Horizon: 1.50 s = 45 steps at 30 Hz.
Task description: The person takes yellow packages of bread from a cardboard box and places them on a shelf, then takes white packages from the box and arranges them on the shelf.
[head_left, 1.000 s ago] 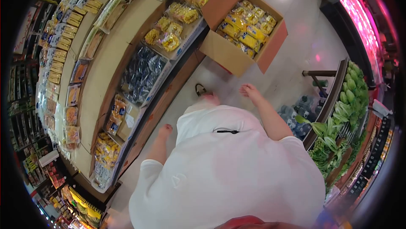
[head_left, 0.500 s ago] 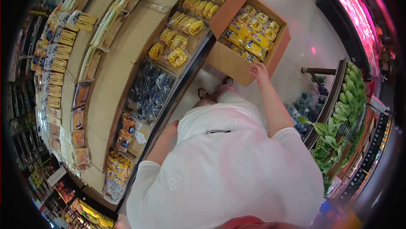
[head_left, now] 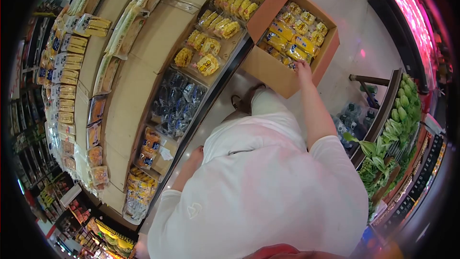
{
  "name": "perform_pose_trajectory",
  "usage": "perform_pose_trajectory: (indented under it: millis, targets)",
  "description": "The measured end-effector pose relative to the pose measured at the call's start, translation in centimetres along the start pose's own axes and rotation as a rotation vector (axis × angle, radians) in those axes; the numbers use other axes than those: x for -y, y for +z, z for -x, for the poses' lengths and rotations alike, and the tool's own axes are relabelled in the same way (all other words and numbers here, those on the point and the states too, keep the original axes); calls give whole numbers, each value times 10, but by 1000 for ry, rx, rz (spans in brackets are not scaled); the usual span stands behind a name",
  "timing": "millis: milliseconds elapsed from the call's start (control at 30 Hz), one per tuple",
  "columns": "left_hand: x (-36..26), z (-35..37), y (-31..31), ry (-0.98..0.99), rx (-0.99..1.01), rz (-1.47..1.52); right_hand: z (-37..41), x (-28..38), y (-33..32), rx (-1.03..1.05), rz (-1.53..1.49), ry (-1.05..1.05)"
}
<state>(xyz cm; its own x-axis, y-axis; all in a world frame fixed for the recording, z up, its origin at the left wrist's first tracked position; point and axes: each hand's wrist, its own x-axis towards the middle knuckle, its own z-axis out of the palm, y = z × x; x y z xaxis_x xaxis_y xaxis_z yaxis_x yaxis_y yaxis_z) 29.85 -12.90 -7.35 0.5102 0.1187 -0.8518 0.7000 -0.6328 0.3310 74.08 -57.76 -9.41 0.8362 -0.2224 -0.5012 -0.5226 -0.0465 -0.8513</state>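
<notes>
My right hand reaches over the near rim of an open cardboard box, its fingers partly extended and the fingertips right at the yellow packages. Inside the box lie long yellow packaged snacks and, behind them, clear packs of yellowish ruffled pastries. My left hand hangs low beside my white shirt, close to the shelf's dark front edge; its fingers are mostly hidden. Dark-wrapped packages fill the shelf section nearest that hand.
The tiered shelf on the left carries yellow pastry packs and bagged bread. At right stands a rack of leafy greens, with bottles below it. A pink-lit display case is at the upper right.
My right hand has moved from outside the box's near corner to over its rim, at the packages. The view has shifted slightly; my left hand stays low by the shelf.
</notes>
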Motion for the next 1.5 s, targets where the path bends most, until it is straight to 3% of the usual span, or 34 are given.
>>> perform_pose_trajectory:
  millis: [133, 200, 367, 600, 700, 767, 800, 900, 1000, 1033, 1133, 1167, 1267, 1367, 1500]
  targets:
    - [18, -10, 14, -27, -19, 77, -24, 0, 15, 48, 80, 94]
    - [67, -43, 42, -51, 1, 282, -33, 1, 27, 55, 114, 137]
    - [38, -24, 29, -90, -66, 354, -84, -19, 50, 157, 51, 309]
    - [41, 0, 22, -114, -150, 298, -98, -11, 84, 19, -135, 436]
    - [50, -10, 12, -167, -108, 426, -95, -14, 80, -23, -53, 283]
    - [50, -18, 2, -142, -94, 514, -131, -59, 62, -128, 253, 65]
    - [36, -18, -8, -101, -101, 522, -145, -73, 53, -181, 411, -47]
    - [-14, -13, -38, -35, -86, 458, -71, -2, 25, -351, 548, -97]
    - [-86, 8, -77, 34, -63, 336, -54, 10, -9, -397, 673, -60]
    - [-102, 11, -84, 72, -60, 319, -79, -28, -21, -512, 857, -277]
    - [-117, 0, -87, 169, -59, 311, -87, -46, -16, -564, 893, -346]
    - [-118, -4, -86, 196, -61, 315, -97, -58, -11, -588, 819, -280]
    - [-108, -15, -79, 229, -80, 302, -101, -54, -9, -409, 515, 93]
    - [-101, -17, -75, 220, -84, 287, -77, -32, 0, -412, 428, 116]
    - [-85, -25, -64, 208, -120, 225, -59, -13, -4, -416, 771, -50]
